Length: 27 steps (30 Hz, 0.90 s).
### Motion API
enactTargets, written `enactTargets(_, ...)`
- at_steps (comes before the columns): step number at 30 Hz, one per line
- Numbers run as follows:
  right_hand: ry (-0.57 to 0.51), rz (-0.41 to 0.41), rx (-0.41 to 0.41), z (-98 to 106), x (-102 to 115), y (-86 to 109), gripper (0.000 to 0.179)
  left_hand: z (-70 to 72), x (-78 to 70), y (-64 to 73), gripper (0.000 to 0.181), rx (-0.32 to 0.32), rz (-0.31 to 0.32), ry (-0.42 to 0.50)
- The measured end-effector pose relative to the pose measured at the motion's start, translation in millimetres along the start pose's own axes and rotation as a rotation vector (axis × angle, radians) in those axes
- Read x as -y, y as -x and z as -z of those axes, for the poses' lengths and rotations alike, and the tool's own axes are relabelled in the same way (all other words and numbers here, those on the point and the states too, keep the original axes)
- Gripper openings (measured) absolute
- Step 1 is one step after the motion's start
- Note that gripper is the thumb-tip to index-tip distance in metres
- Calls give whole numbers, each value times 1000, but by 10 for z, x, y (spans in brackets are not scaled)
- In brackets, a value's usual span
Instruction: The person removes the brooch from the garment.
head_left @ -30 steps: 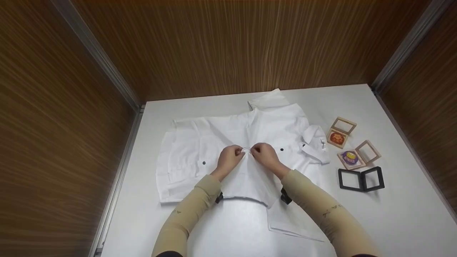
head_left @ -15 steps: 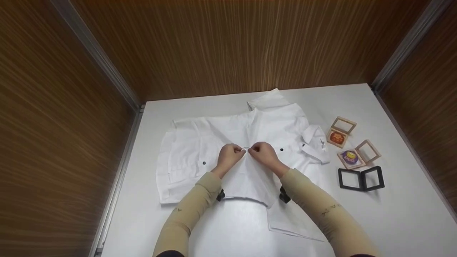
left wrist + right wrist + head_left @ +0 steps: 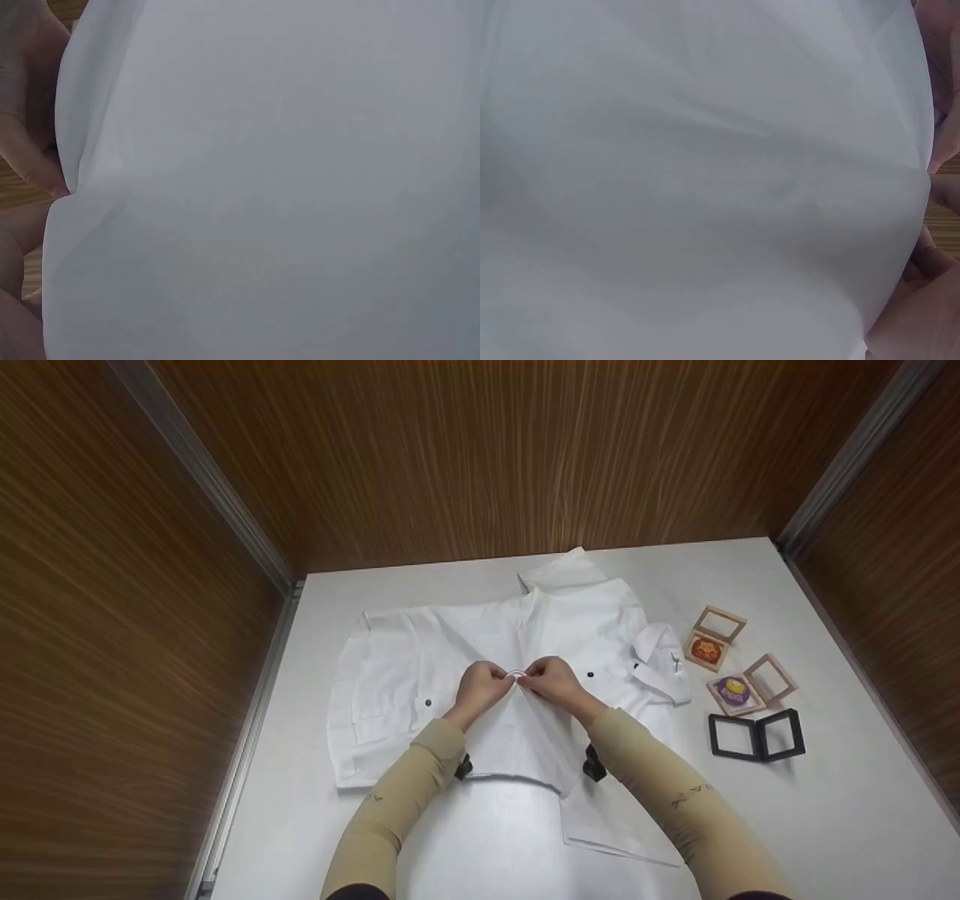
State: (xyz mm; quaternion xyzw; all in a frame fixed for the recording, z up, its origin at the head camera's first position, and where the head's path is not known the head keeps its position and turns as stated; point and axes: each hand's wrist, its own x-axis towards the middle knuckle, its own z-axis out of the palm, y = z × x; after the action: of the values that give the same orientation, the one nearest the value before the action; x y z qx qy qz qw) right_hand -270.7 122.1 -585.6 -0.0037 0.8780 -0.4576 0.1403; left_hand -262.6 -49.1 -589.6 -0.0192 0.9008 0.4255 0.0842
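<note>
A white shirt (image 3: 390,667) with black buttons lies spread sideways over the table. Near its middle, my left hand (image 3: 480,691) pinches a fold of the cloth between thumb and fingers. Right beside it, my right hand (image 3: 556,682) pinches the same raised fold, so the fingertips of both hands almost meet. One black button (image 3: 428,703) shows left of the hands, another button (image 3: 590,674) to their right. In both wrist views, white cloth (image 3: 262,180) fills most of the picture and hides the fingertips. What lies between them is too small to tell.
On the table's right side stand an opened wooden case (image 3: 706,650) with a red-orange piece, another wooden case (image 3: 766,701) with a purple-yellow piece, and a black hinged frame (image 3: 759,757). Wood-grain panels (image 3: 480,457) enclose the white table (image 3: 480,847) at the back and sides.
My right hand's fingertips have shifted slightly left, closer to the left hand's. Both hands keep their pinch on the shirt, which lies almost the same.
</note>
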Motion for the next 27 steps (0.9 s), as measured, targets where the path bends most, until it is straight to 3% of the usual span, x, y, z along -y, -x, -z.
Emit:
enactTargets(11,-7,-57,9,4,71,2,19,19,-24,-1,21,27,8,-11)
enactTargets(18,-38,-63,6,-22,75,3,15,9,2,-17,18,10,-24,5)
enactTargets(27,-147,-78,37,-22,34,-2,7,7,-2,-16,19,20,-15,21)
